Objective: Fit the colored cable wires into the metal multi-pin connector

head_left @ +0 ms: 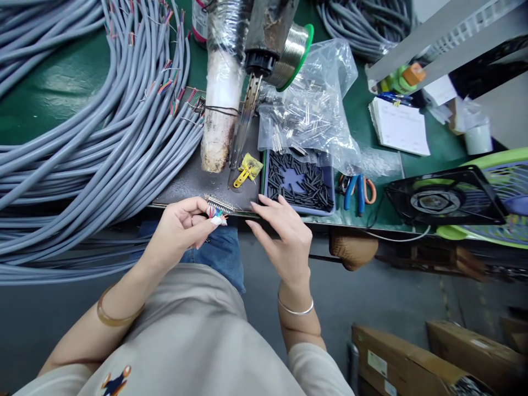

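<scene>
My left hand (181, 228) is closed in a pinch on a short bunch of thin coloured wires (214, 212) at the front edge of the bench. Just beyond its fingertips a metal comb-like connector strip (220, 204) lies on a dark plate (193, 181). My right hand (284, 236) hovers beside it with fingers spread and nothing in it, its fingertips at the near rim of a blue tray (330, 184) of short black tube pieces. A soldering iron (247, 115) hangs tip-down over the plate.
Thick coils of grey cable (94, 132) fill the left of the green bench. A clear bag of small metal parts (313, 110), a solder spool (297, 55), blue cutters (357, 192), a black fan (445, 198) and papers (400, 126) lie right. Cardboard boxes (412, 363) stand on the floor.
</scene>
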A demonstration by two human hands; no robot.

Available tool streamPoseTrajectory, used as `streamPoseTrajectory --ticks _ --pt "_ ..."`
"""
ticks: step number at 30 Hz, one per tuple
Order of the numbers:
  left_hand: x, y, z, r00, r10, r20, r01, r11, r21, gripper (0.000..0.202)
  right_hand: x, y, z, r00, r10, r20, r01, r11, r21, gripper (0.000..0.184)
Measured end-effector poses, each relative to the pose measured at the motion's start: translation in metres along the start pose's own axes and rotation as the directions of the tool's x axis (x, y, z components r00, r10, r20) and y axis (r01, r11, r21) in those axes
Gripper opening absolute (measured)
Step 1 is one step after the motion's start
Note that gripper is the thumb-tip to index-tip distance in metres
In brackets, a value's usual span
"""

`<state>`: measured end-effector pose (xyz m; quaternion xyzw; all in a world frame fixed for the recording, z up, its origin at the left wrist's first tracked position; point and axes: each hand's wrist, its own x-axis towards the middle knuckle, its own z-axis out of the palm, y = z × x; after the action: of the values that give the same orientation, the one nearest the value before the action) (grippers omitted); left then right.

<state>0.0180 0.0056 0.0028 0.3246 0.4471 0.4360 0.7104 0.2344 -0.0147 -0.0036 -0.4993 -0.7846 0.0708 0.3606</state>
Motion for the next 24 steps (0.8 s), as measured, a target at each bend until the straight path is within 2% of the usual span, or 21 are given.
streamPoseTrajectory --ticks 2,4,7,9,12,16,18,21,24 --pt "0.002 0.002 -0.001 1.0 -0.025 0.002 0.025 0.999 -0.033 0.024 -0.001 0.002 -0.001 0.999 -0.043 0.023 0.044 0.998 -0.047 0.019" --pt "0.003 0.005 -0.002 0.995 -0.08 0.053 0.085 0.992 -0.093 0.025 -0.001 0.004 0.0 0.998 -0.063 0.027 0.065 0.996 -0.066 0.017" --pt "0.005 0.008 -0.005 0.969 -0.192 0.156 0.218 0.96 -0.177 0.027 0.002 0.005 0.004 0.997 -0.071 0.035 0.074 0.991 -0.112 0.013" --pt "0.006 0.009 -0.007 0.951 -0.245 0.188 0.282 0.937 -0.205 0.027 0.003 0.005 0.006 0.997 -0.069 0.036 0.074 0.989 -0.127 0.008" --pt "0.006 0.009 -0.008 0.941 -0.283 0.187 0.319 0.926 -0.201 0.027 0.004 0.002 0.005 0.997 -0.045 -0.058 0.042 0.998 -0.053 0.012" --pt "0.004 0.01 -0.004 0.958 -0.257 0.126 0.276 0.946 -0.169 0.025 0.004 -0.009 -0.003 0.945 -0.01 -0.328 0.064 0.986 0.155 0.014" --pt "0.003 0.011 0.001 0.972 -0.218 0.081 0.229 0.961 -0.158 0.025 0.006 -0.015 -0.004 0.917 -0.019 -0.398 0.099 0.978 0.182 0.014" --pt "0.003 0.012 0.008 0.986 -0.161 0.049 0.166 0.977 -0.133 0.026 0.012 -0.022 0.003 0.921 -0.036 -0.387 0.092 0.988 0.127 0.017" --pt "0.005 0.012 0.013 0.992 -0.118 0.04 0.122 0.987 -0.1 0.025 0.016 -0.023 0.013 0.952 -0.045 -0.303 0.093 0.985 0.146 0.015"
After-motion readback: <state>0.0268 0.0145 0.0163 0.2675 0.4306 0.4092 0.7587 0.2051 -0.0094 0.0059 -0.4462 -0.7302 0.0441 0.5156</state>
